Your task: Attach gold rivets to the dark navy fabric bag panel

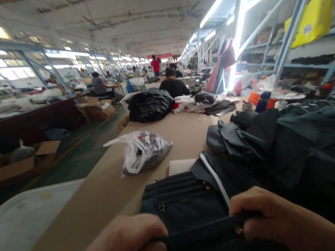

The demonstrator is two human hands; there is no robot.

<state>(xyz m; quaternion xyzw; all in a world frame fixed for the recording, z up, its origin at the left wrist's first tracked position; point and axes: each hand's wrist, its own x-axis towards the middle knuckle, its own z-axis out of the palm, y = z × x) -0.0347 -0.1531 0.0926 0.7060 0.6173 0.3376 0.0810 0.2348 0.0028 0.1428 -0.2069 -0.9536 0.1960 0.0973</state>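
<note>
While the left hand [138,241] and right hand [263,216] pinch the fabric [201,233] between thumbs and fingers at the table's [102,196] near side, an even, gentle pull should hold its edge straight without puckering by the stud [238,230].

Long workshop hall, green floor [82,154], blue metal racks [290,25], glowing tube lights [242,6], bright left-hand windows [15,73].

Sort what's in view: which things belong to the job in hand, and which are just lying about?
Part of the job:
- dark piece, gripped by left hand and right hand
- probably the loose dark material heaped at the right

Apparently just lying about:
- clear plastic bag
- black stack
- yellow bag
</note>
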